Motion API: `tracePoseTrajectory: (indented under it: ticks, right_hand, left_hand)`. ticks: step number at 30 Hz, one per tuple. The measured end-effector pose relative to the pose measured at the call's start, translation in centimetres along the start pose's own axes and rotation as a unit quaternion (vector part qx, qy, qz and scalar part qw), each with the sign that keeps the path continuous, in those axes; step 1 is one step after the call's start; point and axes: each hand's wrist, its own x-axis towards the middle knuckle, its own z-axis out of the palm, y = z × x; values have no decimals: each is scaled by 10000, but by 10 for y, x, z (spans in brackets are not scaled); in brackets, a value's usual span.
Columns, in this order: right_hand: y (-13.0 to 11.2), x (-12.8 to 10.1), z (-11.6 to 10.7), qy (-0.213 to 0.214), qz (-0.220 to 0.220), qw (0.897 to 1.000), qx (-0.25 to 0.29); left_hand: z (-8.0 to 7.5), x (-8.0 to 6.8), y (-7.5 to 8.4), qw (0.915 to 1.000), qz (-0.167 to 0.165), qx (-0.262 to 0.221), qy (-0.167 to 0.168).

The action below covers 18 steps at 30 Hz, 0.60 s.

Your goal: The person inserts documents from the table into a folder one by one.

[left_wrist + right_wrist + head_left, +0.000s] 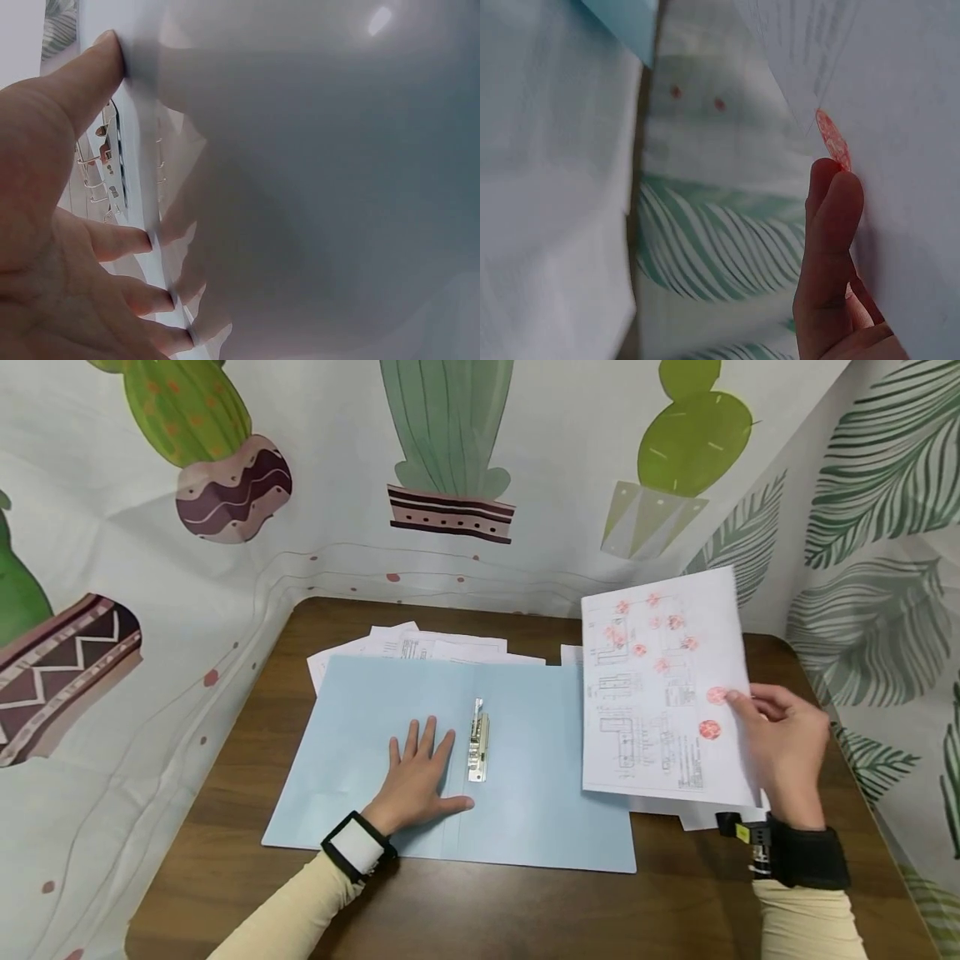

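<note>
A light blue folder lies spread open on the table, with a metal lever clip near its spine. My left hand rests on the folder's left cover, fingers spread, thumb toward the spine; the left wrist view shows the fingertips touching the glossy cover. At the right, my right hand pinches the edge of a paper sheet between thumb and fingers. The sheet is lifted and overlaps the folder's right edge. It carries line drawings and several red stamps, one beside the thumb in the right wrist view.
Loose printed papers stick out from behind the folder at the upper left. More sheets lie under the raised one at the right. A brown wooden table backs onto a hanging cloth printed with cacti and leaves.
</note>
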Motion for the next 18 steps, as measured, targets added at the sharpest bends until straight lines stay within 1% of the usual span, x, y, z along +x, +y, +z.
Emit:
tracePoseTrajectory:
  ticks: [3,6,11,14,18]
  right_hand:
    - [3,-10,18,-175,-12,9998,-113]
    - [6,-20,35,-437,-36,9989,-190]
    - [9,-36,61,-855,45,9963,-31]
    - [10,-46,74,-1008,66,9948,91]
    - [10,-57,90,-1094,8,9937,242]
  left_hand:
    - [1,1,0,10000,-22,-2,-29]
    - [1,1,0,10000,-29,-16,-49]
    - [0,0,-1,10000,-2,-48,-57]
    - [-1,0,0,10000,-5,-36,-61]
    - [-2,1,1,10000,-41,-16,-55]
